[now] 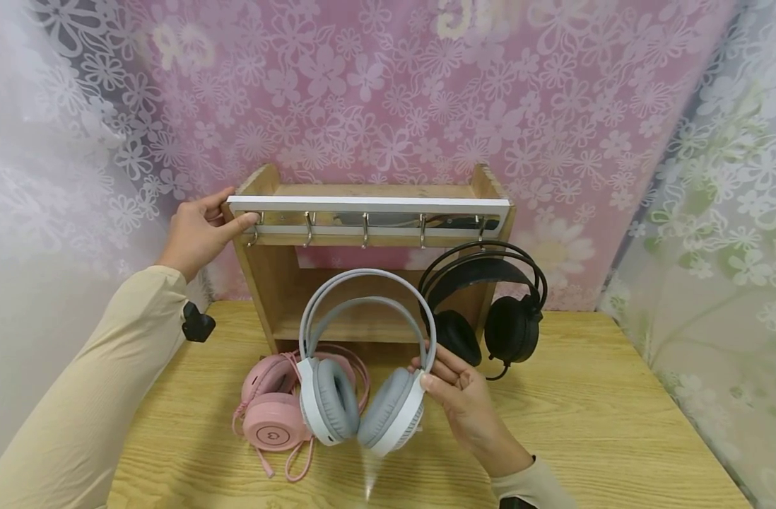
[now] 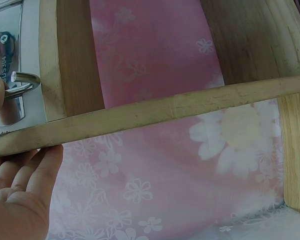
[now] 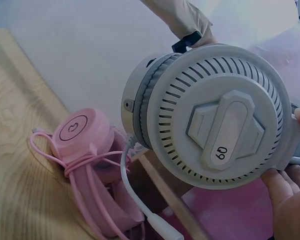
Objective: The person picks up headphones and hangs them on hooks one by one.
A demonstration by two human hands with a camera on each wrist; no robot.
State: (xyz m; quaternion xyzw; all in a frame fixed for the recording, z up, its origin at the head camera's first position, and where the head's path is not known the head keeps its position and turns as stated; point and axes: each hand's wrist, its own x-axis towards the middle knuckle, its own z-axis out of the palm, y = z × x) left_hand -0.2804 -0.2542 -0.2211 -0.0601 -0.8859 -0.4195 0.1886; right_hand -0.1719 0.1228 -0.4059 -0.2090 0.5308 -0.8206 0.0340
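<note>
- Right wrist view: the white headset (image 3: 210, 115) has "09" or "60" on its earcup.
- Right hand (image 1: 462, 399) grips it above the worktop (image 1: 591, 424).
- Left hand (image 1: 200, 230) grips the rack (image 1: 369, 212), thumb on its front.

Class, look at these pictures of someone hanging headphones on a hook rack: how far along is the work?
Done: the black headphones hang from the rightmost hook on the rack. In hand: the right hand holds the white headphones above the table, below the hooks, while the left hand grips the rack's left end. Left: the pink headphones lie on the table.
</note>
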